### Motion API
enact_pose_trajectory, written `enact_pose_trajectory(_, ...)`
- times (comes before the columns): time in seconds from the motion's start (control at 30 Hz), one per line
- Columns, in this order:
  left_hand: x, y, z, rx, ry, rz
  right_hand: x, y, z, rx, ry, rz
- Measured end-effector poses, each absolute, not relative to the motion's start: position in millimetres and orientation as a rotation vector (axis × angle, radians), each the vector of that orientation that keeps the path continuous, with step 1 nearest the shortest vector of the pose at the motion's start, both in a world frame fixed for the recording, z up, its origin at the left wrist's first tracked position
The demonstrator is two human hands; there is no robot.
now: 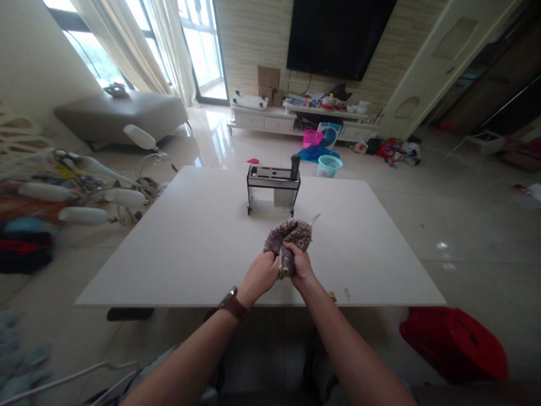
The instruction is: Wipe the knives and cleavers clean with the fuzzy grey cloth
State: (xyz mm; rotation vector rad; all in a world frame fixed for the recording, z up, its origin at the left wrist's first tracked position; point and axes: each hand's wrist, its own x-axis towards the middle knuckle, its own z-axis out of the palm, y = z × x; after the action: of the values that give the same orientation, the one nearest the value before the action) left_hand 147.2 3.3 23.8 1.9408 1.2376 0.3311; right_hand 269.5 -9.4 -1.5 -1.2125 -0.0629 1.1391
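Observation:
A brown and grey patterned cloth [296, 230] is bunched up over the middle of the white table. My left hand [261, 274], with a watch on its wrist, is closed on the cloth's lower left side. On the other side my right hand [301, 263] grips the same cloth, thumb on top. A thin metal tip [316, 219] sticks out of the cloth at the upper right; the rest of that object is wrapped and hidden. Just beyond my hands stands a knife holder [273, 181] with a dark top, and one dark-handled knife [295, 168] sits in its right end.
The white table [169, 248] has a small yellow item [332, 295] near its front edge. A red stool [459, 344] stands at the front right. To the left is a lamp with white shades [122, 197]. Beyond the table are a light blue basket [329, 166] and a TV cabinet [270, 121].

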Motion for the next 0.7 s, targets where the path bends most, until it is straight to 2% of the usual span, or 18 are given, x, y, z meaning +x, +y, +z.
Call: enact_pose_trajectory(0.7,147.9,2.8,29.6,1.917,1.259,0.298,268.8,-9.4,-2.4,-1.205,-0.053,1.127)
